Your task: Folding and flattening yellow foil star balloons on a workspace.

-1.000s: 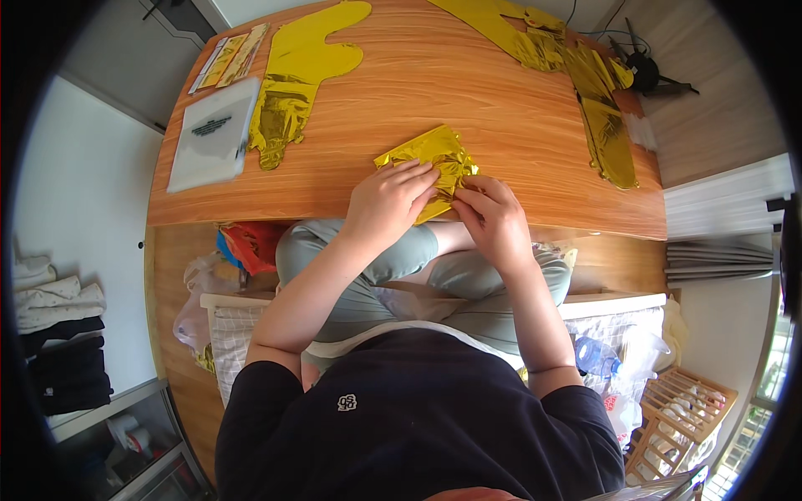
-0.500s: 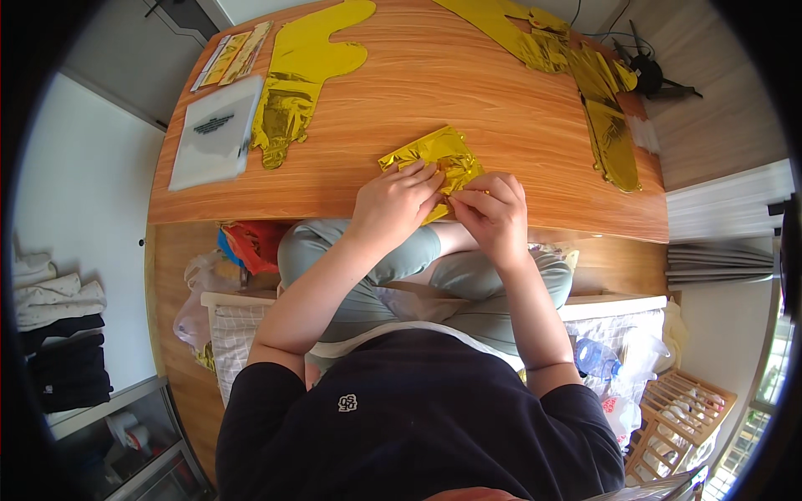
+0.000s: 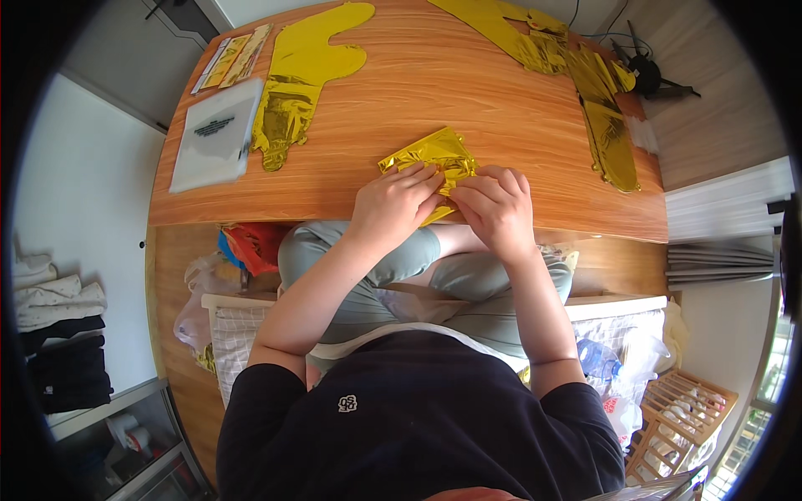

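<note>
Where the wooden bench curves toward the person, its near edge passes just under both hands, and bare wood lies open across the middle between the foil pieces. Flat gold foil shapes lie at the far side: one long piece to the left, a crumpled run to the right that is cut off at the top edge. A clear plastic sleeve rests beside the left piece, near the bench's left edge. The folded gold foil packet sits close to the near edge, centred. The left hand presses down on its near left part, fingers curled over it; the right hand pinches its right edge. Each grip hides the packet's near side. Dark items at the far right corner are too small to identify.
</note>
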### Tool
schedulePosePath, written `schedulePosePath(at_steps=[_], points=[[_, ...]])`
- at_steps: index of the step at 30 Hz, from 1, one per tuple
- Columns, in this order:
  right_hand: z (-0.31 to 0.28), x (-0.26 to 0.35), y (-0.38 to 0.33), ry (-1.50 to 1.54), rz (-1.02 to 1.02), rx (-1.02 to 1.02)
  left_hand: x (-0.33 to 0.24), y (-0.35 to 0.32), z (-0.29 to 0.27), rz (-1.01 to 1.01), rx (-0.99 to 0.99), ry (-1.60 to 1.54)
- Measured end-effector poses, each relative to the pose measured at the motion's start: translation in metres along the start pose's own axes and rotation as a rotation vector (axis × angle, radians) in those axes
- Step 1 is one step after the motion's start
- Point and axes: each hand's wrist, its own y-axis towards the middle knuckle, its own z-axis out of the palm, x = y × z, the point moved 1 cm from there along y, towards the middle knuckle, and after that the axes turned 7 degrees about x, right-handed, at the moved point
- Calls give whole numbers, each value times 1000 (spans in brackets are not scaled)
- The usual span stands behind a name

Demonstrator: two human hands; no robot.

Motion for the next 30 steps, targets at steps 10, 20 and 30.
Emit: schedulePosePath(at_steps=[10, 20, 30], points=[[5, 5, 2, 155, 123, 41, -12, 17, -20, -170, 128, -91], [4, 4, 8, 548, 363, -10, 11, 22, 4, -75, 116, -28], [30, 0, 37, 112, 745, 87, 11, 31, -2, -336, 90, -514]])
